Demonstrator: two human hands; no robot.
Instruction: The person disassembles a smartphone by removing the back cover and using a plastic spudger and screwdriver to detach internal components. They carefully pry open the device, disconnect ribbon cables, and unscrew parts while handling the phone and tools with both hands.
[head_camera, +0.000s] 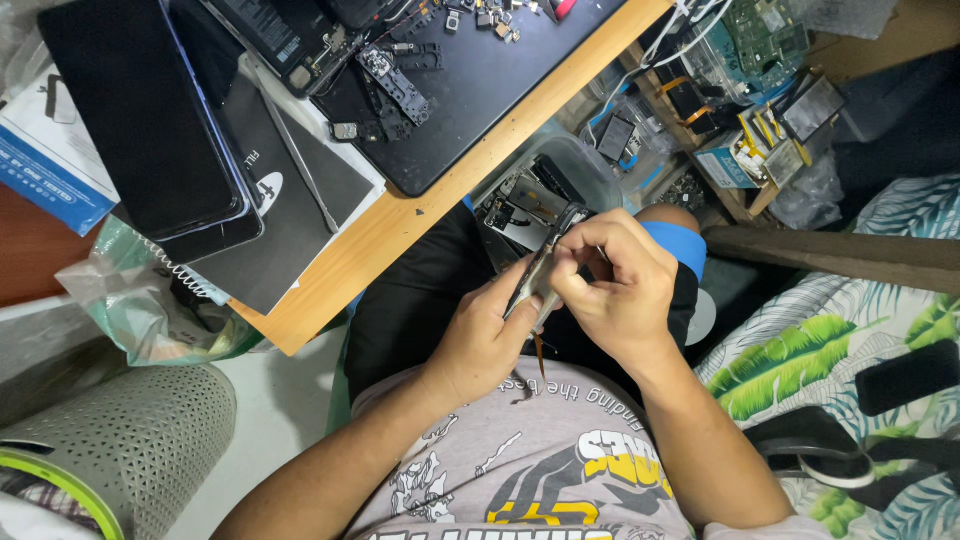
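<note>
Over my lap, my left hand grips a thin dark phone part edge-on, with a narrow brown flex strip hanging below it. My right hand is curled over the same part from the right, its fingertips pinching near the top edge. Both hands sit below the edge of the wooden desk. What the right fingertips pinch is too small to make out.
A black work mat with several small phone pieces and screws lies on the desk. Dark phones and screens are stacked at left. A clear box of parts sits under the desk edge. Leaf-print fabric is at right, a perforated grey bin at lower left.
</note>
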